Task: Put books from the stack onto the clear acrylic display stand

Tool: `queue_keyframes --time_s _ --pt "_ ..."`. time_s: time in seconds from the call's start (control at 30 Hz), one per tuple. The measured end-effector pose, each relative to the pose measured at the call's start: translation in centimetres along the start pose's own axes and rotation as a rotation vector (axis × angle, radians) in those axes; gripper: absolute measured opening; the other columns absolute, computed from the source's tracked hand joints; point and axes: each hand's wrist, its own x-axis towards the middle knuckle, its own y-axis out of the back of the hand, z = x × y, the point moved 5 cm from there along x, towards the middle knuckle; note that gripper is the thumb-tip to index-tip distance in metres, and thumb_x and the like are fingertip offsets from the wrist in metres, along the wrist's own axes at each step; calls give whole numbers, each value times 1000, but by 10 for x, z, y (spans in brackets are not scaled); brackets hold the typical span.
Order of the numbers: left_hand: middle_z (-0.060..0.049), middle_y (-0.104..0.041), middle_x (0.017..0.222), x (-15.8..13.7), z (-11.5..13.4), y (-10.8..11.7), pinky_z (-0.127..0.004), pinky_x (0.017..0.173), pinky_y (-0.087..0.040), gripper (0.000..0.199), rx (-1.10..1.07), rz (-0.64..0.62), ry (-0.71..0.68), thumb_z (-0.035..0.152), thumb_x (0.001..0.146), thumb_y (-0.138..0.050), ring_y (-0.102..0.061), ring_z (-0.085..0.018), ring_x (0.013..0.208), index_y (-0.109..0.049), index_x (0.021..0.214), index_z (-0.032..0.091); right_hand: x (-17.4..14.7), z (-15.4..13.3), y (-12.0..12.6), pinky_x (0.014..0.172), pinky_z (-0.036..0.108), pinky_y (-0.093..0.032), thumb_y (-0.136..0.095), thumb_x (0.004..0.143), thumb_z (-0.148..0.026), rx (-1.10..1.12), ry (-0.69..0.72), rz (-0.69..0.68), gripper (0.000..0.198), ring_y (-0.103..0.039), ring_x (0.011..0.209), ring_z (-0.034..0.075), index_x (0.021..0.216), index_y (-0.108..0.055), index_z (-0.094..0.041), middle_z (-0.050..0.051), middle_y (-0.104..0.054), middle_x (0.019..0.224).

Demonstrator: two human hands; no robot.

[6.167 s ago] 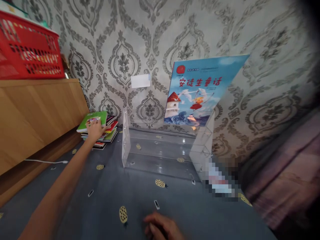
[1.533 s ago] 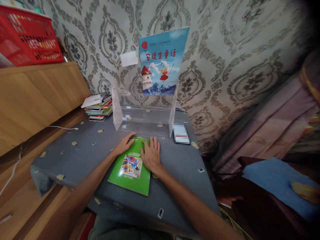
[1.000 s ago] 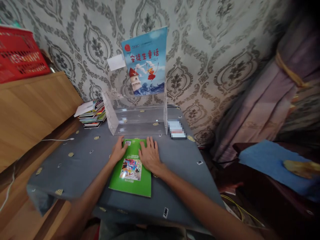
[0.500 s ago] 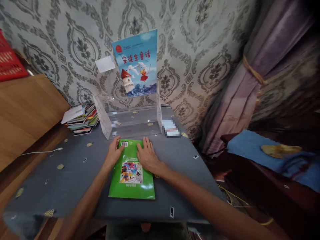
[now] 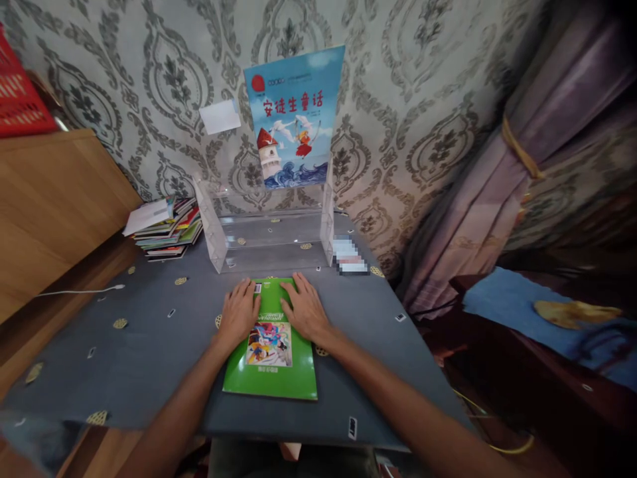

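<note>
A green book [image 5: 304, 378] with a colourful picture on its cover lies flat on the table, its print upside down to me. My left hand [image 5: 239, 312] rests across its upper left edge, fingers stretched forward. On the opposite edge lies my right hand [image 5: 306, 311], thumb over the cover and fingers extended along the side. Just beyond the book stands a clear plastic rack [image 5: 279, 255]. A blue picture book [image 5: 293, 156] with red Chinese characters is propped upright at the rack's back.
A stack of books [image 5: 166, 229] sits at the back left, by a wooden cabinet [image 5: 60, 186]. A white cable [image 5: 84, 291] crosses the left side of the table [image 5: 164, 372]. Right of the rack lies a blurred-out item [image 5: 350, 255]. A purple curtain [image 5: 478, 192] hangs farther right.
My left hand has moved from the book's side edge further onto its cover, with fingers now flatter. My right hand still rests at the right edge. The camera view has shifted slightly.
</note>
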Motion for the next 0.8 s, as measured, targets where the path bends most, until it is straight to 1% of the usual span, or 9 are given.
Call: queue_keyframes --time_s 0.13,0.2,0.27,0.33,0.4,0.5,0.6,0.7,0.8 --pt "-18 -55 146 0 3 0 -51 111 -37 42 -12 -3 -14 29 98 -41 -48 -33 136 -57 134 17 1 -3 4 118 57 -27 -48 98 -26 -63 14 -8 43 -32 148 35 139 -57 -12 21 -42 156" --pt "-17 -55 146 0 2 0 -51 110 -38 41 -37 6 -1 30 98 -41 -49 -33 135 -57 134 17 2 -12 5 119 62 -22 -45 99 -22 -104 81 -26 42 -34 148 35 137 -59 -13 20 -47 153" --pt "-16 -55 146 -1 1 -1 -51 109 -40 41 -41 10 4 30 99 -41 -50 -33 134 -58 134 18 4 -25 2 120 64 -19 -42 99 -17 -118 189 -58 41 -35 147 33 136 -59 -14 18 -50 151" --pt "-16 -55 146 -2 0 -1 -50 107 -42 41 -21 9 -8 29 99 -41 -51 -32 135 -57 134 17 8 -37 -5 121 62 -19 -40 99 -15 -105 276 -103 43 -36 147 31 139 -57 -14 16 -50 152" --pt "-16 -56 145 -2 1 0 -49 106 -44 41 10 10 -28 26 99 -40 -51 -32 135 -57 135 15 12 -46 -11 121 60 -22 -39 100 -16 -88 309 -137 46 -36 147 30 143 -52 -13 16 -49 153" --pt "-15 -58 144 -3 3 3 -48 105 -46 42 59 22 -51 22 99 -38 -52 -30 135 -56 136 15 15 -51 -17 120 59 -26 -37 101 -19 -92 319 -152 47 -38 147 29 146 -48 -12 17 -48 153" --pt "-13 -58 144 -4 5 5 -47 105 -48 41 102 27 -56 22 100 -39 -53 -28 134 -56 136 15 14 -46 -15 120 57 -27 -38 101 -23 -115 302 -136 46 -38 147 28 145 -49 -12 16 -47 154" --pt "-13 -59 144 -4 6 7 -46 104 -49 40 123 21 -47 23 100 -39 -54 -28 133 -57 135 15 9 -33 -8 120 56 -28 -41 102 -27 -138 252 -105 46 -39 146 28 144 -51 -13 15 -47 154" --pt "-13 -58 144 -4 6 7 -47 104 -49 41 114 14 -42 24 101 -37 -54 -28 133 -57 136 14 3 -13 -1 119 57 -29 -40 102 -29 -147 175 -71 45 -41 145 29 143 -53 -15 15 -49 153"
